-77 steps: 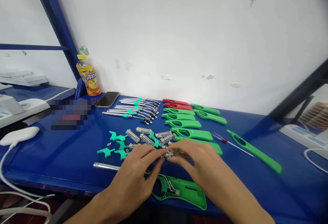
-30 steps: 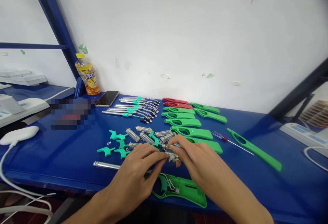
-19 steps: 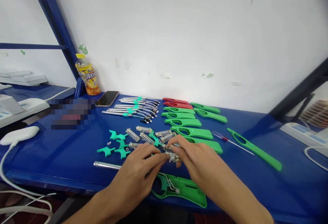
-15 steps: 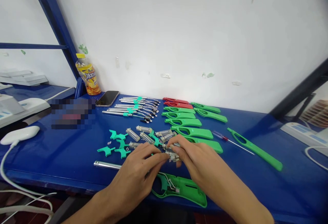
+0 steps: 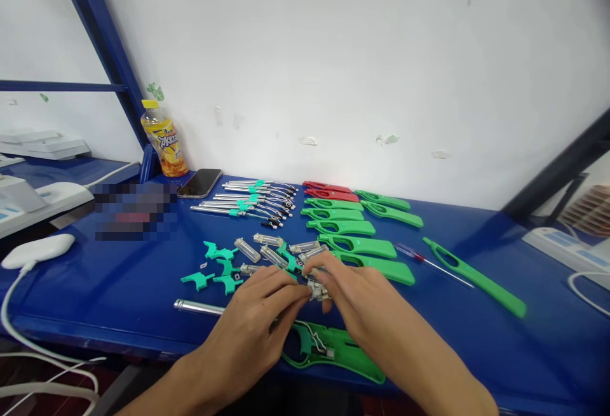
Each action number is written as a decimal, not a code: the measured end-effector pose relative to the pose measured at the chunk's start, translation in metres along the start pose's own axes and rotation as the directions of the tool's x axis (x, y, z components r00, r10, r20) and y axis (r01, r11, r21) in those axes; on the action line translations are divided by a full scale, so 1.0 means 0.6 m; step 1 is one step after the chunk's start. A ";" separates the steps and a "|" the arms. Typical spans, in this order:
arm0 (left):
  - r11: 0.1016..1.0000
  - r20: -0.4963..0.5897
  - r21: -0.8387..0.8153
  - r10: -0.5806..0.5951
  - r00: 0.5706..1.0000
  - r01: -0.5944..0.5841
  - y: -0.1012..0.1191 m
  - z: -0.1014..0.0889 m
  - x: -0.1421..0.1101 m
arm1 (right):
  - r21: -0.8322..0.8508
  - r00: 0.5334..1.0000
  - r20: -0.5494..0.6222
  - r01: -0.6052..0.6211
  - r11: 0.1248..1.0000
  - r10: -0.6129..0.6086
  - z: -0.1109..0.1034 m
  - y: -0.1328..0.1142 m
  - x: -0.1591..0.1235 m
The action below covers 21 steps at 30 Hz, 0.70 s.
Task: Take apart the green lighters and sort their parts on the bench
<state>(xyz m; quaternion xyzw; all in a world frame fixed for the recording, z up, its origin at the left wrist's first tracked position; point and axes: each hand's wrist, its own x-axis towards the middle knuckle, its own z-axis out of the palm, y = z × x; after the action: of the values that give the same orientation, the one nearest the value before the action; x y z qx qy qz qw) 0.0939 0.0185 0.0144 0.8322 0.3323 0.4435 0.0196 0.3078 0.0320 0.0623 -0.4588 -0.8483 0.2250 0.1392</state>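
A clear lighter fuel tank (image 5: pixel 318 289) is held between the thumb and fingers of my right hand (image 5: pixel 345 279). My left hand (image 5: pixel 260 308) is closed in a pinch at the tank's left end; whatever its fingertips hold is hidden. Below both hands lies an open green lighter shell half (image 5: pixel 357 355) with white wires and a teal trigger (image 5: pixel 305 342) inside. A silver tube (image 5: pixel 197 306) sticks out to the left from under my left hand. Just beyond my fingers lie several loose clear tanks (image 5: pixel 248 249) and teal triggers (image 5: pixel 196 281).
Silver tubes with wires (image 5: pixel 238 197) lie in rows at the back. Green shell halves (image 5: pixel 366 248) and red ones (image 5: pixel 333 195) are stacked right of them. A screwdriver (image 5: pixel 431 263), a phone (image 5: pixel 200 183), a drink bottle (image 5: pixel 164 140) and a white charger (image 5: pixel 40 251) surround these.
My right hand has shifted slightly left with the tank, whose end is now turned a little differently at my left fingertips. The left hand is nearly still.
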 end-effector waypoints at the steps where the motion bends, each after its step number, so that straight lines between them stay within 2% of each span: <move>1: 1.000 -0.004 0.002 0.002 1.000 -0.002 0.000 -0.001 0.000 | 0.001 1.000 -0.001 0.001 1.000 -0.001 0.000 0.000 -0.001; 9: 0.999 -0.033 0.041 -0.011 0.999 0.012 -0.002 0.000 0.002 | 0.123 0.998 -0.043 -0.046 0.991 0.052 -0.009 0.000 -0.020; 15: 0.998 -0.038 0.039 -0.044 0.998 0.046 -0.005 0.002 -0.004 | 0.079 0.998 -0.048 -0.030 0.996 0.034 -0.008 0.029 -0.018; 21: 0.998 -0.010 0.011 -0.067 0.998 0.067 -0.005 0.001 -0.006 | 0.076 0.999 -0.036 -0.019 0.997 0.022 -0.021 0.021 -0.010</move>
<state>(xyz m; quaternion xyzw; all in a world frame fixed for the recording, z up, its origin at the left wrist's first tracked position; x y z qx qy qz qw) 0.0914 0.0189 0.0102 0.8186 0.3624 0.4446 0.0284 0.3258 0.0360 0.0662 -0.4657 -0.8318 0.2499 0.1697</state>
